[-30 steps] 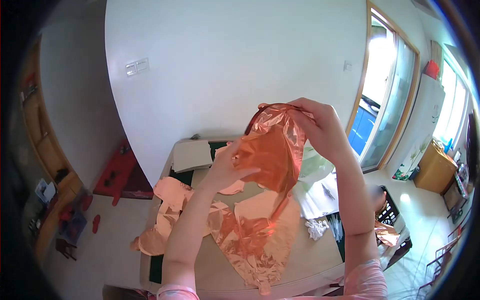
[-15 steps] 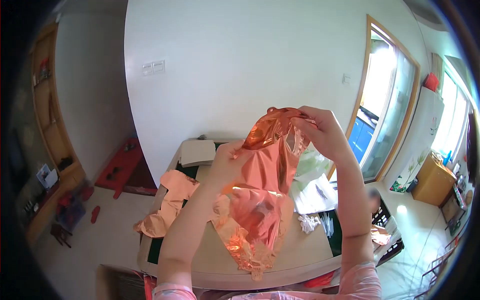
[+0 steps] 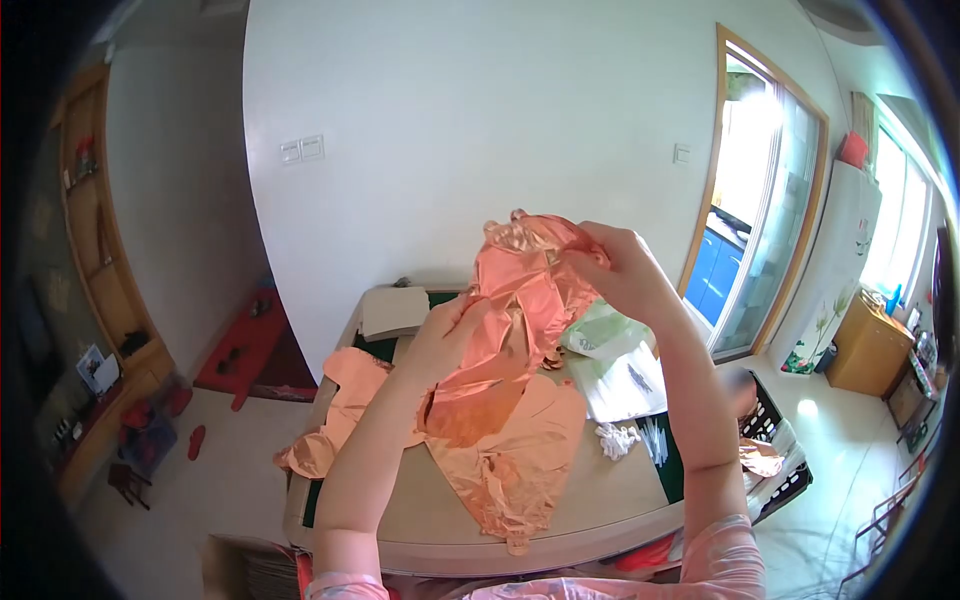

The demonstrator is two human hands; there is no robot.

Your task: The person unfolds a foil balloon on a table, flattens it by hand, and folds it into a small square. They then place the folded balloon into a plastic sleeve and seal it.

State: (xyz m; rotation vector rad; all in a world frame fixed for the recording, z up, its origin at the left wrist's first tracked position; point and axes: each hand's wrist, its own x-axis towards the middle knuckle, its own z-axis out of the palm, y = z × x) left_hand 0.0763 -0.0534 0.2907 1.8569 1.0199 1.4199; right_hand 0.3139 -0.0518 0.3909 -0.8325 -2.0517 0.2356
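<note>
A crinkled rose-gold foil balloon (image 3: 525, 290), uninflated, hangs between my two hands above the table. My left hand (image 3: 450, 325) is closed on its left edge, fingers pinching the foil. Higher up, my right hand (image 3: 612, 265) grips the bunched foil at the right side. Below them, more flat rose-gold foil (image 3: 515, 465) with a small tab at its lower tip spreads over the tabletop and overlaps the held part in this view. Another flat foil piece (image 3: 352, 385) lies left of my left forearm.
On the table (image 3: 380, 500) are a pale stack (image 3: 394, 313) at the back left and a plastic bag (image 3: 620, 380) at the right. A white bundle (image 3: 617, 440) and thin clear sticks (image 3: 653, 440) lie in front of the bag. A black basket (image 3: 790, 490) stands beyond the right edge.
The held foil has turned and crumpled, its upper part now bunched between my hands. My right hand has shifted slightly left and down. The foil below now lies flatter.
</note>
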